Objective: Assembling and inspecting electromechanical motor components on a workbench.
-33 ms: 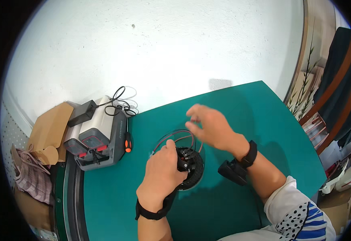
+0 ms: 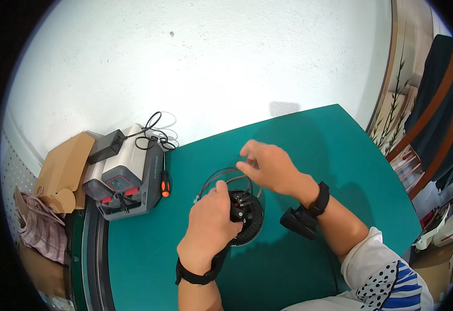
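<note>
**A:** Where was the work sitting?

**B:** Near the middle of the green desk (image 2: 309, 145). The left hand (image 2: 212, 222) lay over a round black part (image 2: 248, 217), and its fingers were wrapped around the part's left side, clamped on it and pressing it down against the desk. The part looked like a small wheel or motor housing; I could not tell which.

**A:** And the right hand?

**B:** The right hand (image 2: 271, 168) was raised just behind the part, its fingers pinched together on thin red and black wires (image 2: 217, 177) that looped out from the part's top. Exactly how many strands were in the pinch was hidden by the fingers.

**A:** How would you have judged good handling there?

**B:** Keep the left hand's grip firm so the part could not spin or slide, and let the right hand guide the wires with a light pull, along their natural curve, not sharply across an edge. The loop looked springy, so a slack pinch might have let it flick free.

**A:** Anything close by?

**B:** A small black block (image 2: 299, 224) lay just beside the right wrist. Well apart to the left stood a grey case (image 2: 133, 179) with an orange-handled screwdriver (image 2: 164, 184) beside it.
</note>
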Action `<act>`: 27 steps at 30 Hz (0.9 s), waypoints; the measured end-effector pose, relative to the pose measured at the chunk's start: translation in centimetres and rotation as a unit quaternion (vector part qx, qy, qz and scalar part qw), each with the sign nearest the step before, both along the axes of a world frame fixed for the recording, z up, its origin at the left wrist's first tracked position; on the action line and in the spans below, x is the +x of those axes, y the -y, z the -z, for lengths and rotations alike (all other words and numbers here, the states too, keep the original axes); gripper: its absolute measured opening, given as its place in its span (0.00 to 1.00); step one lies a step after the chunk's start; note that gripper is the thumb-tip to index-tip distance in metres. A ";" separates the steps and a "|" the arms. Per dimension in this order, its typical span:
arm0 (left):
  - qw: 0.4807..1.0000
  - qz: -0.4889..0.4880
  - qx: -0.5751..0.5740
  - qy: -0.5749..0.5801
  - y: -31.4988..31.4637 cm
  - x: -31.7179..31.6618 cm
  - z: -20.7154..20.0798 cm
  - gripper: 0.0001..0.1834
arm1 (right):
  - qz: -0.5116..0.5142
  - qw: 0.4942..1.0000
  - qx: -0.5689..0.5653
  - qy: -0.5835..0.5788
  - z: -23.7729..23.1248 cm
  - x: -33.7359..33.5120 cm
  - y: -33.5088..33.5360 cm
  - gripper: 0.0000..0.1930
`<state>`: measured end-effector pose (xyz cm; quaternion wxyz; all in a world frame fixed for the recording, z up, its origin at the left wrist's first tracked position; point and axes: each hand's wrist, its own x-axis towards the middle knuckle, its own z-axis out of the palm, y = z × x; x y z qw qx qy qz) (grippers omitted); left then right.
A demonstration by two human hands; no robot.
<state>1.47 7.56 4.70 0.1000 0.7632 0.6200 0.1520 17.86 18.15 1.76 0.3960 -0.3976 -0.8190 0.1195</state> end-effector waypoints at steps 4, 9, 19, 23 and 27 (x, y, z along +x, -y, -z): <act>0.998 0.040 0.045 -0.004 0.2 0.7 0.3 0.30 | -0.014 0.978 -0.177 0.113 1.2 -0.3 0.0 0.22; 0.998 0.056 0.034 -0.024 0.2 1.2 -0.2 0.29 | -0.078 0.978 -0.177 -0.077 1.8 0.4 -1.8 0.26; 0.999 0.044 0.011 -0.020 0.2 0.8 -0.4 0.29 | -0.072 0.821 -0.060 -0.563 -6.5 5.5 0.9 0.26; 0.998 0.055 0.010 -0.013 0.2 1.0 -0.5 0.31 | -0.065 0.848 0.032 -0.525 -7.4 6.8 2.4 0.20; 0.998 0.064 0.022 -0.012 0.0 0.7 -0.2 0.31 | -0.068 0.854 0.105 -0.505 -7.7 5.7 3.1 0.18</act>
